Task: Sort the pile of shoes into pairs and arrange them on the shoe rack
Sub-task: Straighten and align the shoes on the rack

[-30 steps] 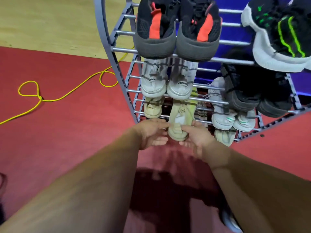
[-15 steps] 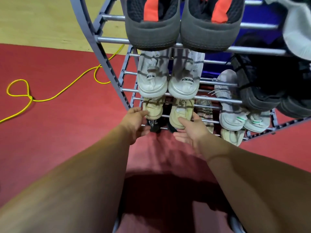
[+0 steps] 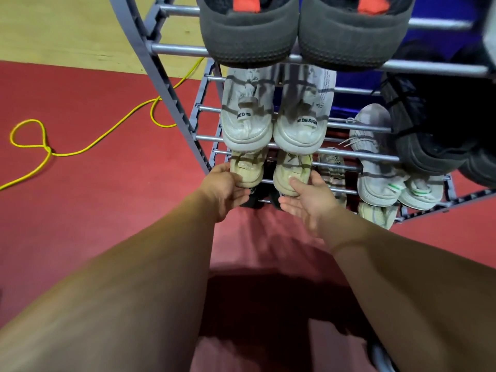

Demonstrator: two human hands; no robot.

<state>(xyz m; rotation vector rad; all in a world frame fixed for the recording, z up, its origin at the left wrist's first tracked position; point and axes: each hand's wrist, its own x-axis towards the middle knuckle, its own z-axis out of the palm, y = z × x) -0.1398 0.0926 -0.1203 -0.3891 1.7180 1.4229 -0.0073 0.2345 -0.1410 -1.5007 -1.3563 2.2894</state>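
The left beige shoe (image 3: 248, 170) and the right beige shoe (image 3: 290, 170) sit heels-out, side by side with a narrow gap between them, on a low tier of the shoe rack (image 3: 161, 73). The left grip (image 3: 225, 189) holds the left shoe's heel, thumb above and fingers curled beneath the sole. The right grip (image 3: 308, 201) is clamped on the other heel, with the thumb pressing its back and the fingers lying along its far side. Both bare forearms reach in from the bottom of the view.

On the tier directly above, a white pair (image 3: 247, 124) with "DESIGN" heel tabs overhangs the beige shoes. Higher still, a dark grey pair (image 3: 248, 36) with orange tabs fills the top of the view. Just right of the right beige shoe lies a patterned grey shoe (image 3: 332, 167), then a pale grey pair (image 3: 381, 181) with green heel marks. Black shoes (image 3: 434, 140) rest on the tier over those. A dark shoe (image 3: 255, 201) shows below the beige ones, mostly hidden.

The rack stands on a red floor (image 3: 107, 210). A yellow cord (image 3: 94, 145) loops across it at the left, toward a wooden floor strip (image 3: 67, 30).
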